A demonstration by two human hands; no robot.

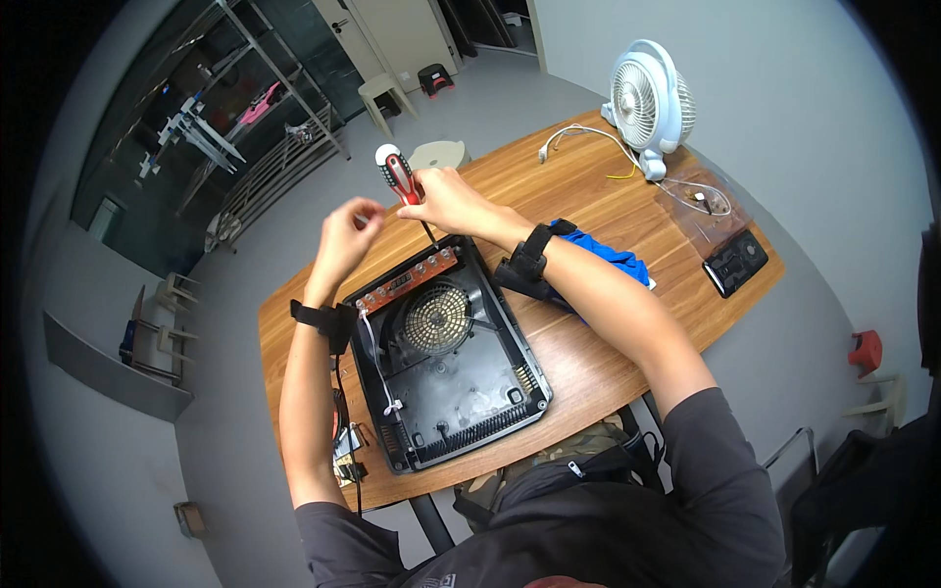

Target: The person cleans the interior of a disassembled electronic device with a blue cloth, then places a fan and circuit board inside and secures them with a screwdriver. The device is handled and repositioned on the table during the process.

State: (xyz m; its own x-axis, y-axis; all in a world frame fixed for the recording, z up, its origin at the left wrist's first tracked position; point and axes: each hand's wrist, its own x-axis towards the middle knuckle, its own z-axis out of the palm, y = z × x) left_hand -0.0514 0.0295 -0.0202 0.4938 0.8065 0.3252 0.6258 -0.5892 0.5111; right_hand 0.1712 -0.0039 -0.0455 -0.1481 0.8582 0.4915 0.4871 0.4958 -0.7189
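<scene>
My right hand (pixel 446 204) grips a screwdriver (pixel 396 172) with a red and black handle and a white end cap. Its shaft slants down to the far edge of a black plastic housing (pixel 441 392), near the right end of a narrow reddish-brown circuit board (pixel 407 278). To the left, my left hand (pixel 345 240) hovers above the housing's far left corner, fingers curled together; anything in them is too small to make out. The housing lies open, showing a round fan grille (pixel 438 318) and a white cable with a connector (pixel 390 404).
A blue cloth (pixel 608 257) lies by my right forearm. Toward the right end of the wooden table (pixel 578 367) are a pale blue fan (pixel 647 103), a clear plastic bag (pixel 698 211) and a black device (pixel 735 263). Dark cables and small parts (pixel 345 456) sit left of the housing.
</scene>
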